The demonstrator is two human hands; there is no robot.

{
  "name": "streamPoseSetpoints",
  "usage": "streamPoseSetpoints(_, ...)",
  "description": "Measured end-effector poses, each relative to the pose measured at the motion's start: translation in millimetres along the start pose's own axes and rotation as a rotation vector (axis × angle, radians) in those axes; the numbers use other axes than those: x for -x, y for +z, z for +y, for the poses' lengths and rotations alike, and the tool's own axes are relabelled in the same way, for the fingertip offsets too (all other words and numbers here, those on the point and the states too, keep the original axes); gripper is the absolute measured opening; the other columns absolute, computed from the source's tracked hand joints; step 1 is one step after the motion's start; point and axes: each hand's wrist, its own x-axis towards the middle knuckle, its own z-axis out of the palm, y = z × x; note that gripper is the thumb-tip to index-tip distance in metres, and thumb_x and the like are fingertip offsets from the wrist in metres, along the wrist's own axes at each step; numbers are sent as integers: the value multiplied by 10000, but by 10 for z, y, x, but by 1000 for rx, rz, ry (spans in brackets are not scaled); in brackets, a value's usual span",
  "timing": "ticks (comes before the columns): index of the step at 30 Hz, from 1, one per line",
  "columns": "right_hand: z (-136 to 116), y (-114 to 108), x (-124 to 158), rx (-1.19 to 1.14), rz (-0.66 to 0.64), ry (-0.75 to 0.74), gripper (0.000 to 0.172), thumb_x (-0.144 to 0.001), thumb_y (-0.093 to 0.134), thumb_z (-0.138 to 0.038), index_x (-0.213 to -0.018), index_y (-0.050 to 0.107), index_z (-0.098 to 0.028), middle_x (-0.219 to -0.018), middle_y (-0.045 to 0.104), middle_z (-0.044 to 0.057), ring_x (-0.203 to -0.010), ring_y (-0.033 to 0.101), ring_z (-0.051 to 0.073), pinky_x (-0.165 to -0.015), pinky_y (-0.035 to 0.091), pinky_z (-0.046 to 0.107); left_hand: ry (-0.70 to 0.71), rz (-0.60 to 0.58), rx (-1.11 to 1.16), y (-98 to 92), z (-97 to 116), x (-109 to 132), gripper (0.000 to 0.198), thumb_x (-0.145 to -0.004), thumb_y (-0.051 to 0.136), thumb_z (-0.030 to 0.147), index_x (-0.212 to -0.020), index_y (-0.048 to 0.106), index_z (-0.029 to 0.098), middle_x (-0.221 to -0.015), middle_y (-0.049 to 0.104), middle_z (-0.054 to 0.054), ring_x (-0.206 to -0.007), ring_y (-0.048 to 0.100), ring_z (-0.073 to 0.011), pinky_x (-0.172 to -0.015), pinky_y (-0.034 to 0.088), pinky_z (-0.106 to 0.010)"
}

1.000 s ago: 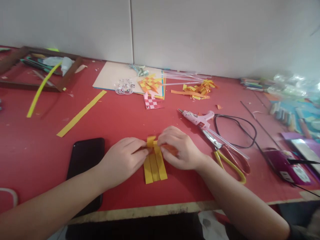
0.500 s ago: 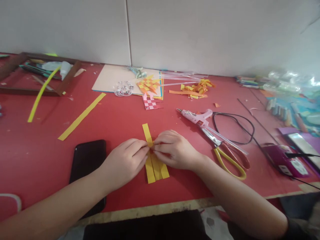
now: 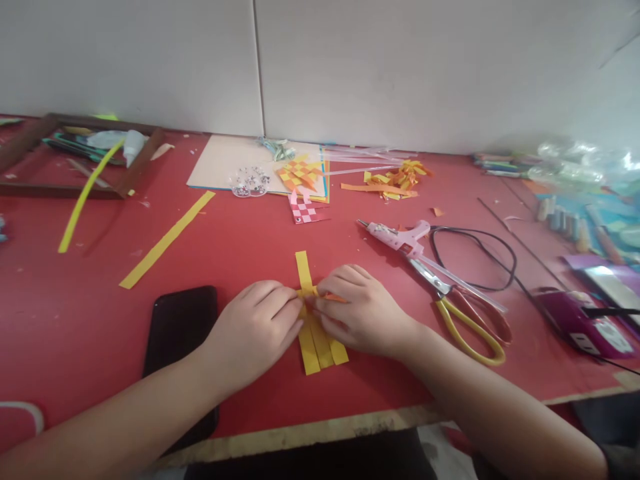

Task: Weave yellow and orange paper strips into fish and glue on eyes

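Observation:
Several yellow paper strips (image 3: 311, 343) lie side by side on the red table, one reaching farther back than the others. My left hand (image 3: 263, 327) pinches the strips from the left near their upper part, fingers closed. From the right, my right hand (image 3: 357, 310) meets it with its fingertips closed on the same strips. A bit of orange paper (image 3: 336, 299) shows under the right fingers. The fingers hide where the strips cross. Behind the hands lie a pink checkered paper fish (image 3: 303, 208) and a yellow-orange woven paper piece (image 3: 299, 175).
A black phone (image 3: 180, 327) lies left, under my left forearm. To the right are a pink glue gun (image 3: 400, 237), its black cord, and scissors (image 3: 470, 327). A loose yellow strip (image 3: 167, 240), a wooden frame (image 3: 115, 190) and orange scraps (image 3: 403, 175) lie farther off.
The whole view has shifted slightly, so things sit lower and to the right. Orange paper now shows under my right fingers. Both hands remain at the strips.

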Motion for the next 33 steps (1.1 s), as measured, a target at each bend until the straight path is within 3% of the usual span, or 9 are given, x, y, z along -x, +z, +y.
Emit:
streamPoseSetpoints(5,-55,0,1,24,-24,54,225,-923,547,-195,-829,750,-180,-813,669,54,-780,512,196,-733,429,352,2,4,-22,-31,19,-21,191,-942,564,176,-980,727,85,-895,740,-110,-821,678,-288,-696,595,-455)
streamPoseSetpoints(10,43,-6,36,-148,7,73,201,-911,572,-202,-864,767,-181,-891,706,64,-817,583,194,-776,467,372,6,3,-38,-46,28,-27,211,-959,557,205,-1017,721,87,-884,737,-104,-834,672,-283,-711,586,-448)
streamPoseSetpoints(15,144,-25,67,-278,-43,100,213,-929,567,-209,-948,777,-183,-927,697,81,-837,612,187,-777,503,359,15,-25,-54,-39,15,-24,243,-965,567,229,-1116,703,96,-911,726,-89,-863,659,-279,-722,581,-440)
streamPoseSetpoints(20,147,-44,72,-261,-65,109,225,-949,552,-227,-988,769,-186,-946,682,91,-855,610,195,-785,506,363,26,-35,-85,-20,27,-19,205,-955,568,198,-1042,724,98,-871,708,-87,-847,646,-275,-698,578,-424)
streamPoseSetpoints(27,409,-333,126,-147,-229,357,148,-927,603,-293,-850,687,-199,-851,652,51,-838,603,208,-813,470,370,-47,-80,59,-26,-1,-9,232,-960,544,194,-1091,716,111,-965,684,-119,-890,605,-277,-748,566,-451)
streamPoseSetpoints(33,446,-327,121,-284,-348,381,159,-901,673,-343,-996,665,-215,-1003,651,59,-991,588,232,-899,442,387,-142,-154,189,-53,-36,-16,250,-963,530,216,-1127,706,145,-1025,648,-116,-925,566,-271,-811,538,-472)
